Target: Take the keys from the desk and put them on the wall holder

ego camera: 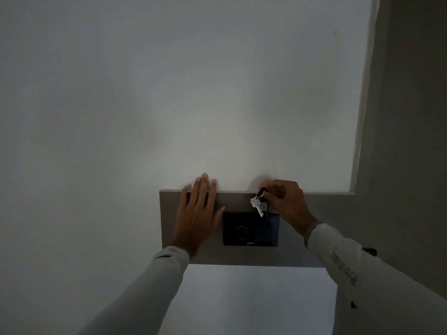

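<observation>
A small bunch of silver keys (257, 205) on a ring hangs from the fingertips of my right hand (285, 201), which pinches the ring against the top part of a beige wall panel (239, 201). The keys dangle just above a black switch plate (250, 229) set in that panel. My left hand (197, 213) lies flat on the left part of the panel, fingers spread and pointing up, holding nothing. No hook is visible; the spot behind my right fingers is hidden.
A plain white wall (169, 93) fills most of the view. A darker door frame or column (406, 117) runs down the right side. Below the panel is a white surface (256, 298).
</observation>
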Demonstrator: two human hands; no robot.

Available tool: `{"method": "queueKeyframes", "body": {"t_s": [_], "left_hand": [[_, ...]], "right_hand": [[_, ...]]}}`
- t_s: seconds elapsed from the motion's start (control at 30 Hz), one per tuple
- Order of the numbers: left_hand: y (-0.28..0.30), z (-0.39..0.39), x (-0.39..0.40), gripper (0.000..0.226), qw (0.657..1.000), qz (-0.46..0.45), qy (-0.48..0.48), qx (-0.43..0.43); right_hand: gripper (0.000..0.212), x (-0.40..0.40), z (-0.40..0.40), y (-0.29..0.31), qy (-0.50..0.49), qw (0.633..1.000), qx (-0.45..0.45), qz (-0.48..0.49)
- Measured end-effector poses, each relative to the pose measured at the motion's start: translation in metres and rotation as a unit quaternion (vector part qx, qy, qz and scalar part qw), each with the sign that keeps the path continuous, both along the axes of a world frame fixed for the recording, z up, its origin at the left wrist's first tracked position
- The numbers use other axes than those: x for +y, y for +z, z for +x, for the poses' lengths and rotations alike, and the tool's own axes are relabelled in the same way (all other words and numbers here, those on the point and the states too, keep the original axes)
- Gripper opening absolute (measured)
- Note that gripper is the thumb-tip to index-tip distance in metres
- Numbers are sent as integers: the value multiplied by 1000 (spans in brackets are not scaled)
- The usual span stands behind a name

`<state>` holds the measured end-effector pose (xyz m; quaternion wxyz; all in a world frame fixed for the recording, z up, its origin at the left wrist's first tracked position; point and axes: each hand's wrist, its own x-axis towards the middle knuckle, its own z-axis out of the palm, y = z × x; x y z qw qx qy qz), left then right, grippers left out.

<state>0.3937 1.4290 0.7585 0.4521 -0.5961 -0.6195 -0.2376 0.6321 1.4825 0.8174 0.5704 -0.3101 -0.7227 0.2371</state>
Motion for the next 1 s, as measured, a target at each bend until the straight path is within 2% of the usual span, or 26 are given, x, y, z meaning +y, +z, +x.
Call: {"method": "queueKeyframes", "body": {"t_s": [0.17, 0.23, 0.3, 0.4, 0.43, 0.53, 0.63, 0.87, 0.9, 1.0], "left_hand": [[-11, -5, 3, 72, 1000, 0, -20, -4], [-12, -5, 5, 72, 1000, 5, -20, -7], [-12, -4, 7, 71, 1000, 8, -15, -12], [-17, -4, 9, 70, 1000, 5, -13, -21], [-17, -3, 10, 70, 1000, 5, -11, -21], [-20, -5, 16, 69, 1000, 9, -7, -19], [-20, -6, 17, 71, 1000, -8, 3, -29], [-18, -1, 1, 76, 998, -51, 0, -45], [-15, 1, -6, 77, 997, -58, 4, -47], [2, 15, -24, 77, 999, -37, -7, -38]], "right_hand": [[17, 2, -1, -24, -10, 999, -36, -7], [19, 0, 1, -28, -56, 992, -99, 52], [24, -3, 4, -29, -113, 954, -213, 179], [35, -5, 11, -35, -193, 854, -333, 351], [38, -4, 14, -37, -214, 836, -341, 373], [42, 0, 20, -42, -233, 822, -350, 384], [45, 5, 20, -45, -233, 798, -396, 390], [60, -6, 20, -43, -195, 825, -438, 298], [65, -9, 20, -39, -175, 843, -434, 268], [83, -29, 22, -25, -58, 925, -344, 152]]}}
